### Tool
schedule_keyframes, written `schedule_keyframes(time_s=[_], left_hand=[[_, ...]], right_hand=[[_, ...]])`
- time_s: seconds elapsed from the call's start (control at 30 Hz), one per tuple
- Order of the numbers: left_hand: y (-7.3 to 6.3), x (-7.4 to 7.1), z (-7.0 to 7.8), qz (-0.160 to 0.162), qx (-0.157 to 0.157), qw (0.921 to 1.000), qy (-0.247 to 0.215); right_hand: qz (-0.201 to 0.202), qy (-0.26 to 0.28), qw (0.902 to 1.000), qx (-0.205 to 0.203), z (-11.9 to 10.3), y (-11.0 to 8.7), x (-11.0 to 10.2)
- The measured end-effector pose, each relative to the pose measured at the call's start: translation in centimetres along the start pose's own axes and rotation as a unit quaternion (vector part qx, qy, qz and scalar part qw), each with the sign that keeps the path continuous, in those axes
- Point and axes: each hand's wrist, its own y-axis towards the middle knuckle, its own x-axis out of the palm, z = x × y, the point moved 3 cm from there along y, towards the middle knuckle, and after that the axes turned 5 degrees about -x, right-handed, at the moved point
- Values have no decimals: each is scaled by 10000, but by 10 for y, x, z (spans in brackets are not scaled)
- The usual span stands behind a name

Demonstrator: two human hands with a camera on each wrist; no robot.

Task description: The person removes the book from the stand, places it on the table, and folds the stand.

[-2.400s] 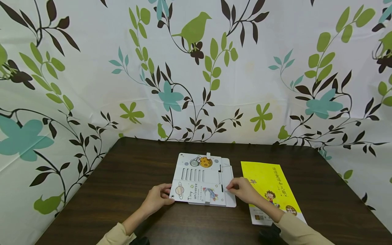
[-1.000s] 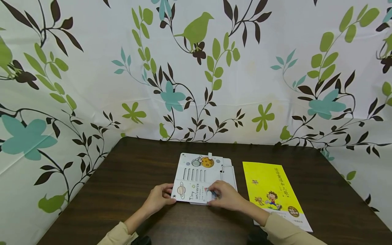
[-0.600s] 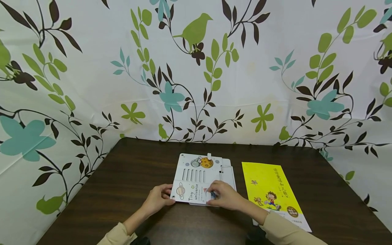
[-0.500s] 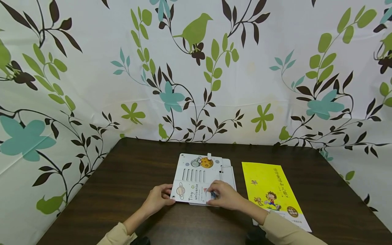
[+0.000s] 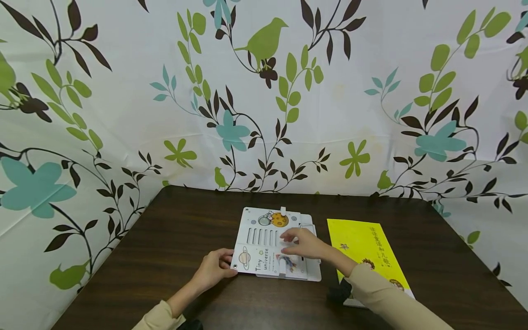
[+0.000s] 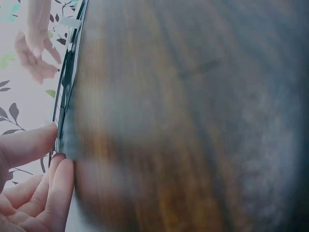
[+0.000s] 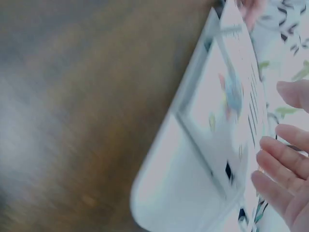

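Note:
A white folding book stand [image 5: 254, 222] printed with planets and "Tiny universe" lies flat on the table. My left hand [image 5: 213, 269] pinches its near left corner; in the left wrist view the thumb [image 6: 29, 145] is on one face and the fingertips are behind the other. Over the right half of the stand hovers my right hand [image 5: 304, 243], fingers loosely bent and holding nothing. The right wrist view shows that hand [image 7: 287, 164] apart from the panel. A small white clip [image 5: 282, 266] sits at the near edge, another clip [image 5: 283, 211] at the far edge.
A yellow book [image 5: 359, 238] with cartoon figures lies to the right, partly under my right forearm. Dark wooden tabletop [image 5: 185, 220] surrounds both. Behind the table hangs a leaf-and-bird patterned cloth [image 5: 321, 105].
My right hand went from the stand's right edge to the near clip, stayed there, and has now come off it, upward and away. The left hand keeps its hold on the corner.

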Motion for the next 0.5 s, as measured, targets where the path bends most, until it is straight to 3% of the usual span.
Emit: schedule_keyframes(time_s=[0.17, 0.33, 0.5], left_hand=[[0, 2, 0, -44, 46, 10000, 46], [0, 1, 0, -6, 59, 9999, 96], [0, -1, 0, -17, 57, 10000, 75]], right_hand=[[639, -291, 9975, 125, 20, 13, -13], [1181, -154, 9911, 592, 40, 27, -22], [1386, 71, 9853, 999, 52, 43, -22]])
